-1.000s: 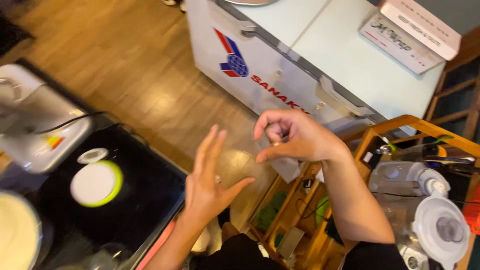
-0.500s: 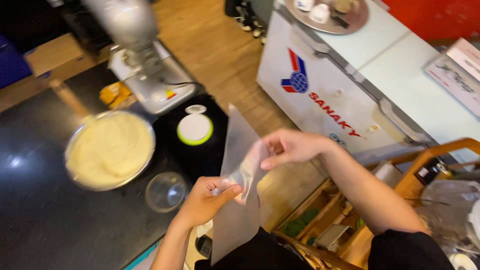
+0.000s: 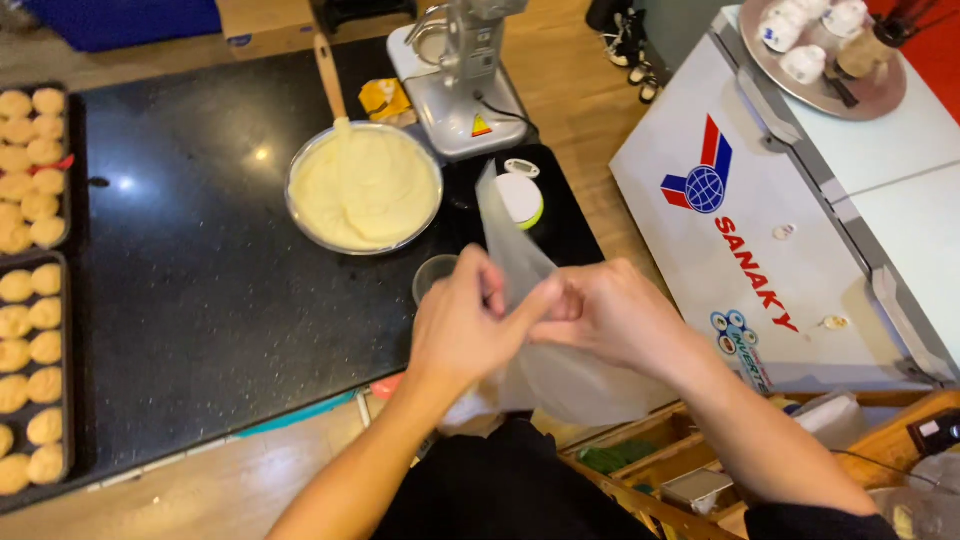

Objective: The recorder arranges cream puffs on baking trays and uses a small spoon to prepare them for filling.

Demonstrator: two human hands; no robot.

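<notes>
The clear, cone-shaped plastic piping bag (image 3: 530, 300) was what I had between both hands, held above the front edge of the black stone counter (image 3: 200, 290), its narrow tip pointing up and away toward the small white-and-green round device (image 3: 521, 196) and its wide end hanging down near my lap.

From the head view, the only one I had: half a second before, I was holding the bag out in front of me, opened flat, with the hands apart along it; a second before, my hands were empty and spread. By this moment I had drawn the hands together, so the bag was gathered at its middle. I judged that it was being bunched or folded for handling.

My left hand (image 3: 465, 325) was curled with the fingers closed over the plastic, thumb tucked against the other hand. My right hand (image 3: 612, 318) was clenched on the same fold, knuckles up, the two hands touching. Both forearms reached in from below, the right one crossing from the lower right.

Just behind the left hand stood a small clear plastic cup (image 3: 434, 277). Farther back sat a round metal bowl of pale yellow cream (image 3: 364, 187) with a wooden-handled spatula (image 3: 329, 75) resting in it, and a grey stand mixer (image 3: 462, 80). Dark trays of round golden pastry puffs (image 3: 30, 290) lined the left edge.
</notes>
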